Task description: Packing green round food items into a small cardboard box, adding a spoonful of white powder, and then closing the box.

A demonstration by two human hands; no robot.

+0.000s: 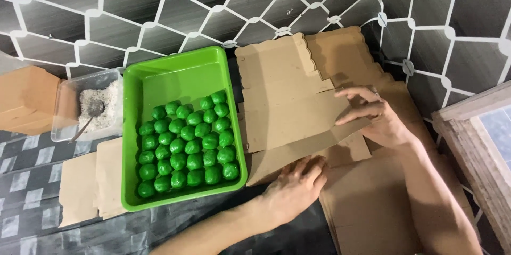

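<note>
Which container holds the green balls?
The bright green tray, beside the flat cardboard; the smaller clear tub to its left holds white flakes and a spoon instead.
</note>
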